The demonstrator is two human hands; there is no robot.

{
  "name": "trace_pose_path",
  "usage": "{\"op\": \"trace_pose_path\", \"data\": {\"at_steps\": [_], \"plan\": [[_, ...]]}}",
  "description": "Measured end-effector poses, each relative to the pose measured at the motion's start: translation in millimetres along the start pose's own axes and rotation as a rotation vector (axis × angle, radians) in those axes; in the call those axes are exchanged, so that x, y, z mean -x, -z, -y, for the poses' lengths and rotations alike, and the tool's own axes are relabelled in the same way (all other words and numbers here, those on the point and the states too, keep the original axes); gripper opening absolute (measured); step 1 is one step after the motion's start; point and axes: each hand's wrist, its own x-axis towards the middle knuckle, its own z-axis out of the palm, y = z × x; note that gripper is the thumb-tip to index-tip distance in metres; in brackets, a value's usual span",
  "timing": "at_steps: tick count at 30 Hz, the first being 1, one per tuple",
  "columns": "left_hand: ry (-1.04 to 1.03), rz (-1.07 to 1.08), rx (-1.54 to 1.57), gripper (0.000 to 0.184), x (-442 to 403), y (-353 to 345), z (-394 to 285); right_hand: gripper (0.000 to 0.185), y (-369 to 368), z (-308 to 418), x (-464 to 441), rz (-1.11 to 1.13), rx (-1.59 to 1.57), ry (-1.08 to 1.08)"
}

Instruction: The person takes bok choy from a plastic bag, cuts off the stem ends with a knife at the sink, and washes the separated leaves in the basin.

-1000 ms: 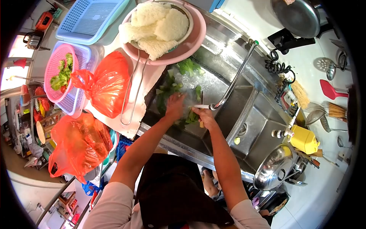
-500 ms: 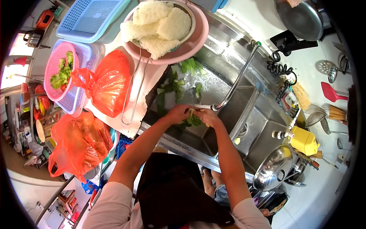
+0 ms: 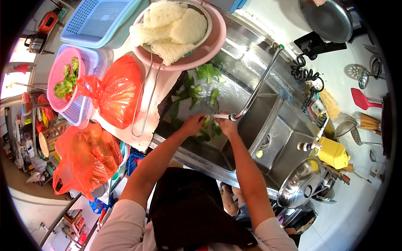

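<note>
Over the left basin of the steel sink (image 3: 247,138), my left hand (image 3: 194,125) is closed on leafy greens (image 3: 204,134), whose pale stalk shows at the fingertips. My right hand (image 3: 227,125) is close by on the right, just under the end of the faucet spout (image 3: 251,102). Its fingers are curled around green leaf at its inner side; the fingertips are partly hidden by the spout. More loose green leaves (image 3: 207,73) lie in water at the far side of the basin.
A pink basin (image 3: 220,46) holding pale dried spongy sheets stands beyond the sink. To the left are a tied red plastic bag (image 3: 121,92), metal tongs (image 3: 146,104), a pink basket (image 3: 54,85) and a blue basket (image 3: 100,21). A metal lid (image 3: 297,184) and yellow jug (image 3: 333,152) stand right.
My hands have moved slightly apart, my right hand shifting under the spout. The greens between them now hang in two parts. The view has shifted a little.
</note>
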Motion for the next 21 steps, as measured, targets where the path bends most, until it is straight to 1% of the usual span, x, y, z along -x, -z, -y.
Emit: {"op": "trace_pose_path", "data": {"at_steps": [1, 3, 6, 8, 9, 10, 13, 14, 16, 17, 20, 21], "plan": [[-0.004, -0.026, -0.078, 0.024, -1, 0, -3, 0.031, -1, 2, -1, -0.054, 0.014, -0.022], [0.014, -0.069, -0.19, 0.022, 1, -1, -11, 0.034, -5, 10, -2, -0.022, -0.139, -0.195], [0.057, -0.091, -0.294, 0.019, 3, -10, -28, 0.031, -8, 47, 17, 0.07, -0.229, -0.352], [0.074, -0.086, -0.378, 0.018, 5, -11, -31, 0.029, -15, 30, 16, 0.104, -0.327, -0.252], [0.034, -0.09, -0.362, 0.019, 5, -10, -29, 0.028, -22, 14, 12, 0.124, -0.377, -0.202], [-0.004, -0.091, -0.345, 0.021, 6, -12, -23, 0.025, -31, -10, 5, 0.197, -0.515, -0.115], [-0.077, -0.049, -0.263, 0.023, 4, -18, -3, 0.024, -8, 0, 2, 0.408, -0.198, -0.155], [-0.097, -0.03, -0.232, 0.023, 2, -18, 3, 0.024, -1, 8, 4, 0.448, -0.211, -0.145], [-0.042, 0.057, -0.24, 0.025, 7, -9, -5, 0.023, 8, 18, 8, 0.529, -0.239, -0.127], [-0.014, 0.099, -0.245, 0.026, 10, -4, -12, 0.023, 9, 21, 9, 0.512, -0.26, -0.132], [-0.04, 0.115, -0.247, 0.027, 13, 0, -18, 0.024, 5, 13, 7, 0.48, -0.323, -0.148], [-0.058, 0.089, -0.253, 0.027, 13, 0, -16, 0.024, 4, 12, 6, 0.483, -0.342, -0.154]]}}
